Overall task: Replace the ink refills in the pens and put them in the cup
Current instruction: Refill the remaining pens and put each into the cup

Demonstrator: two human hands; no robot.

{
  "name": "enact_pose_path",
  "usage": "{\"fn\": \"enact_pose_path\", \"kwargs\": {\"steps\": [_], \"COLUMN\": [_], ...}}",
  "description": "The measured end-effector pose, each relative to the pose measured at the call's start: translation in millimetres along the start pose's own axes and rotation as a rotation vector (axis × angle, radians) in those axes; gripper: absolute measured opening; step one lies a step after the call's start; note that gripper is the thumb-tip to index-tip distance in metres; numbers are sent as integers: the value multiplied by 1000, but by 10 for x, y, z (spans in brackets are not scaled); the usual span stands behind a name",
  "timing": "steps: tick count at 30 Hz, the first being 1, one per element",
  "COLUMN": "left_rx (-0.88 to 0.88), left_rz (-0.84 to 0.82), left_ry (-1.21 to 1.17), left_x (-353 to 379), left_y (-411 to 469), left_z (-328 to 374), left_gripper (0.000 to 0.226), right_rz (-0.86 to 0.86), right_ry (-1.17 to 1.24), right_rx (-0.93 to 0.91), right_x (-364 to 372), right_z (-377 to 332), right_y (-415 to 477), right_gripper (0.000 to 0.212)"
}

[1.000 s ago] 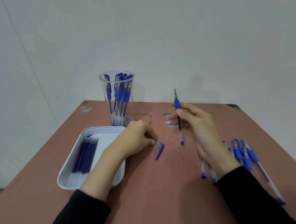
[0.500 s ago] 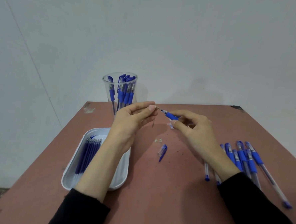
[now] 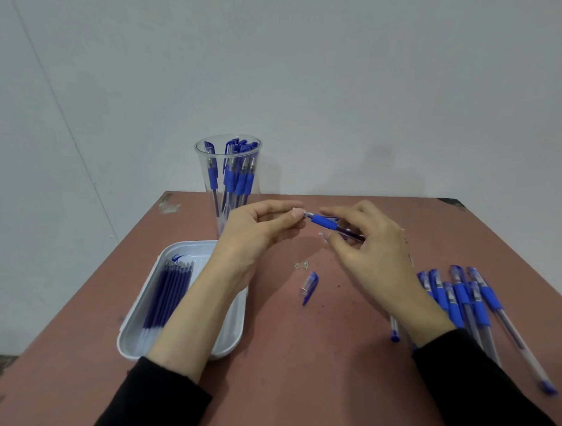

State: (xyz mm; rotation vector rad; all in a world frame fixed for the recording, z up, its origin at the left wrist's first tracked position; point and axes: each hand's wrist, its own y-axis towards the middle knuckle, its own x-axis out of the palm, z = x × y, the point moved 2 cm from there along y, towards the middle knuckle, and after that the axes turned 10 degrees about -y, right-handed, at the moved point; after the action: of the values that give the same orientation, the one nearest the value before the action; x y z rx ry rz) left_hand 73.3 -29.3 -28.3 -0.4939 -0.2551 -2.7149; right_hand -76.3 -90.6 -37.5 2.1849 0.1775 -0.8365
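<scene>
Right hand (image 3: 369, 251) grips the blue-gripped clear plastic pen (image 3: 325, 221) mid-air; left hand (image 3: 258, 231) pinches its tip, screwing the nose on, I'd say. Next needs the loose blue cap (image 3: 309, 285), then the clear plastic cup (image 3: 226, 176).

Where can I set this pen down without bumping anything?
Bare table lies near you, between tray and pen pile, below the loose cap. Also the far right corner, beyond the right hand. Crowded: around the cup and the scraps by the left hand.
</scene>
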Motion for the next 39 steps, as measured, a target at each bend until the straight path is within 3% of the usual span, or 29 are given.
{"fn": "enact_pose_path", "kwargs": {"steps": [7,11,13,16,20,23,33,39], "left_rx": [31,52,85,114,107,111,122,111], "left_rz": [-22,-32,-19,-8,-25,-29,-57,-75], "left_ry": [-31,-30,-25,-27,-59,-64,-98,-131], "left_x": [2,8,9,2,-1,7,6,-2], "left_y": [9,9,13,18,22,23,15,20], "left_z": [10,8,3,-1,12,16,22,26], "left_gripper": [11,16,22,25,26,27,36,28], "right_rz": [-45,-139,-176,-169,-180,-233,-193,-157], "right_ry": [145,222,263,249,259,250,339,344], "right_rx": [84,116,128,123,128,118,106,112], "right_x": [5,-2,-13,0,13,30,16,-7], "right_z": [24,22,10,24,42,32,-7,-17], "right_y": [4,14,10,-3,14,10,-7,4], "right_gripper": [11,16,6,18,11,19,20,16]}}
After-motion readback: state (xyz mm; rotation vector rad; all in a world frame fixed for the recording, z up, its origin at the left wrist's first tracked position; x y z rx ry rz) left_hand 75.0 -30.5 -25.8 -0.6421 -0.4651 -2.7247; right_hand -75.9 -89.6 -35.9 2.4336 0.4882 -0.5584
